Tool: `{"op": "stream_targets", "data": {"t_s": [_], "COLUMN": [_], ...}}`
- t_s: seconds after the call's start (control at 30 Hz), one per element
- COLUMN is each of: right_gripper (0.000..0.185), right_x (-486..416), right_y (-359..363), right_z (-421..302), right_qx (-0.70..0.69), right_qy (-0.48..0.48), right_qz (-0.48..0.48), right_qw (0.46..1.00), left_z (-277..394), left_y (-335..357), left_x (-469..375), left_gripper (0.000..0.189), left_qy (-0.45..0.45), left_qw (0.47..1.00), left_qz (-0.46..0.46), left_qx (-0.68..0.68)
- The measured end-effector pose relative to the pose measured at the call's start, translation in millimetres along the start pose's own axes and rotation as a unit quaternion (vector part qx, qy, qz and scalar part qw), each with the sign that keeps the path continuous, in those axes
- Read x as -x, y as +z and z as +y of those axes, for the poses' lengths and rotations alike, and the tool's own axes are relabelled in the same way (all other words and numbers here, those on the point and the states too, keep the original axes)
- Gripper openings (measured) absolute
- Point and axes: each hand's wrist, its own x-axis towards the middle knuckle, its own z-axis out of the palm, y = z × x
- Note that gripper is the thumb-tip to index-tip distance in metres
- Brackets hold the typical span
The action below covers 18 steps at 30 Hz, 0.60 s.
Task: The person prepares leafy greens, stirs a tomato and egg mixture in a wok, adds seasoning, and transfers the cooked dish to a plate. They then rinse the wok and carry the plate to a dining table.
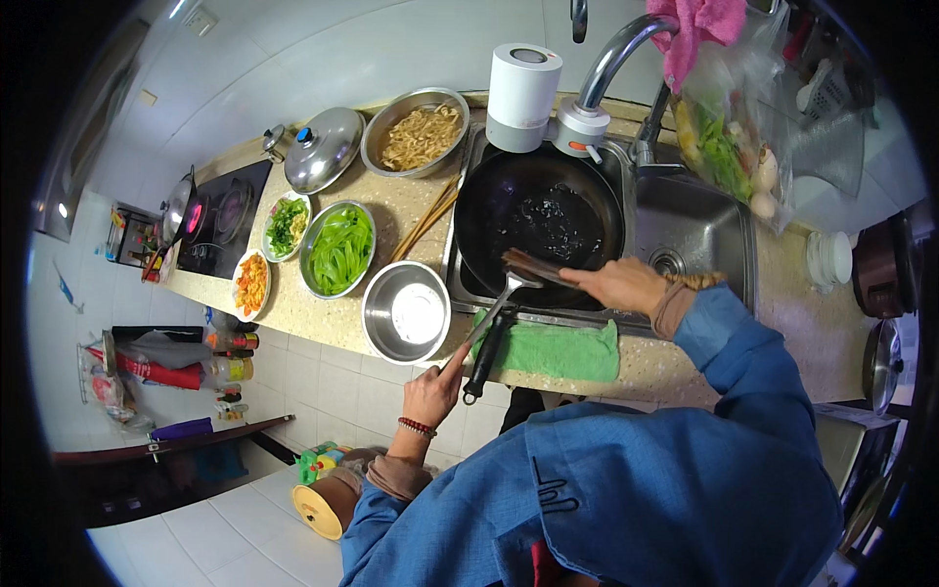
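Note:
My left hand (433, 395) grips the handle of a metal spatula (499, 302), whose head is over the near rim of a dark wok. In my right hand (625, 287) is a brown bamboo wok brush (534, 265), its bristle end at the spatula head. The wok (488, 213) sits in the left sink basin, with a little water and some bubbles in its bottom. Its black handle (484, 359) points toward me across the counter edge, beside a folded green cloth (561, 351). An upright stainless steel bowl (375, 293) stands left of the wok.
A faucet (623, 55) with a white filter unit (524, 95) overhangs the wok. Leftward are sliced green vegetables (339, 249), soaking mushrooms (422, 139), chopsticks (428, 219), a domed lid (326, 150) and an induction cooktop (224, 220). A plastic bag of vegetables (722, 139) hangs by the right basin (697, 220).

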Motion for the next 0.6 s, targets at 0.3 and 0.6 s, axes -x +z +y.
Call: {"op": "stream_targets", "data": {"t_s": [0.3,0.6], "right_gripper": [0.036,0.038], "right_x": [-20,-13], "right_y": [4,-68], "right_z": [41,-14], "right_qx": [0.081,-0.023], "right_qy": [0.1,0.051], "right_qz": [0.004,-0.126], "right_qw": [0.992,0.99], "left_z": [-7,-14], "left_y": [12,26], "left_x": [4,2], "left_gripper": [0.052,0.055], "left_qy": [0.005,0.009], "left_qw": [1.0,0.997], "left_qz": [0.009,0.009], "left_qx": [0.023,0.07]}}
